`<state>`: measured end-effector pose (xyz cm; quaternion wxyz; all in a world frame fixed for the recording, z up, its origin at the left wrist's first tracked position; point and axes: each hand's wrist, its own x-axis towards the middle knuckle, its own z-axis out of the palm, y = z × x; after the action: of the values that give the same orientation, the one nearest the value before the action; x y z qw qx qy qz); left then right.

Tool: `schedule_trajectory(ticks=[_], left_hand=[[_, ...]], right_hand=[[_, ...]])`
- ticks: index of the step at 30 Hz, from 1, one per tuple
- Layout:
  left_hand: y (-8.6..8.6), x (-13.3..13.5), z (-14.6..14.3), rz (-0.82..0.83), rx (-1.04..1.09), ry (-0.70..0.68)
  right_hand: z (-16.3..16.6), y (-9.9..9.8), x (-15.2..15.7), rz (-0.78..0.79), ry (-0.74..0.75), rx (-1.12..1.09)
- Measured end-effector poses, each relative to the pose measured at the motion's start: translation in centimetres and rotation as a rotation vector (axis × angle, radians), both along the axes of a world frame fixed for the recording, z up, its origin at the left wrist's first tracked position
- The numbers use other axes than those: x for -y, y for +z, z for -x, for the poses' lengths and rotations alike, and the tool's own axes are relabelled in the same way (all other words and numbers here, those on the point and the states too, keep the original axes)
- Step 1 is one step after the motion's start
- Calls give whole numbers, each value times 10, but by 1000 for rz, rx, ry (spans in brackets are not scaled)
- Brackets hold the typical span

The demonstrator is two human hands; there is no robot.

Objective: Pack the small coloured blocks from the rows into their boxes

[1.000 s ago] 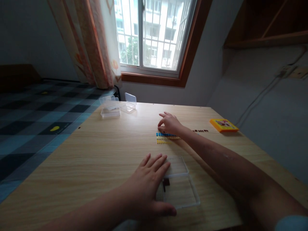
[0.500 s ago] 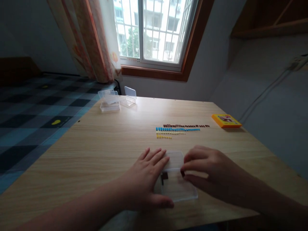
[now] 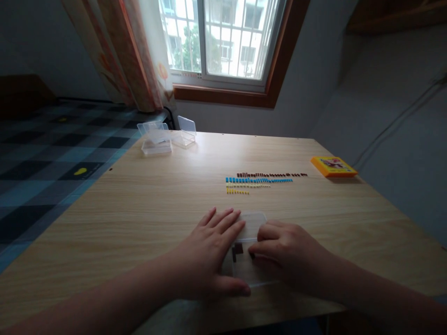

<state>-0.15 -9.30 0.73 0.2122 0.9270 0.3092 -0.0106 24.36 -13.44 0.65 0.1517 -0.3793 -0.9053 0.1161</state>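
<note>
My left hand [image 3: 209, 253] lies flat on the wooden table [image 3: 139, 209], fingers spread, its fingertips and thumb against the left side of a clear plastic box [image 3: 252, 222] that lies open near the front edge. My right hand [image 3: 289, 253] rests over the box's tray with fingers curled and pinched on a small dark piece [image 3: 251, 255]. Another small dark brown piece [image 3: 238, 250] lies inside the box between my hands. Beyond the box, tiny pieces lie in rows: brown [image 3: 272, 175], blue [image 3: 258, 179] and yellow [image 3: 240, 188].
Clear empty boxes [image 3: 157, 139] with raised lids stand at the table's far left corner. An orange-yellow flat box [image 3: 333, 166] lies at the far right. A bed with a checked cover [image 3: 52, 163] is left of the table; a window and curtain are behind.
My right hand came back from the rows of pieces to the clear box and now sits over its tray with a small dark piece. My left hand stayed on the box.
</note>
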Motion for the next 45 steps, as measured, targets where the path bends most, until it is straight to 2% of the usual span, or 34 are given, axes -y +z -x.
schedule_trajectory(ticks=[6, 14, 25, 45], left_hand=[[0, 1, -2, -14, 20, -1], [-4, 0, 0, -30, 54, 4], [-2, 0, -2, -2, 37, 7], [-4, 0, -2, -23, 58, 0]], right_hand=[[0, -2, 0, -84, 21, -51], [0, 1, 0, -54, 36, -22], [-1, -2, 0, -17, 5, -40], [3, -4, -1, -55, -17, 18]])
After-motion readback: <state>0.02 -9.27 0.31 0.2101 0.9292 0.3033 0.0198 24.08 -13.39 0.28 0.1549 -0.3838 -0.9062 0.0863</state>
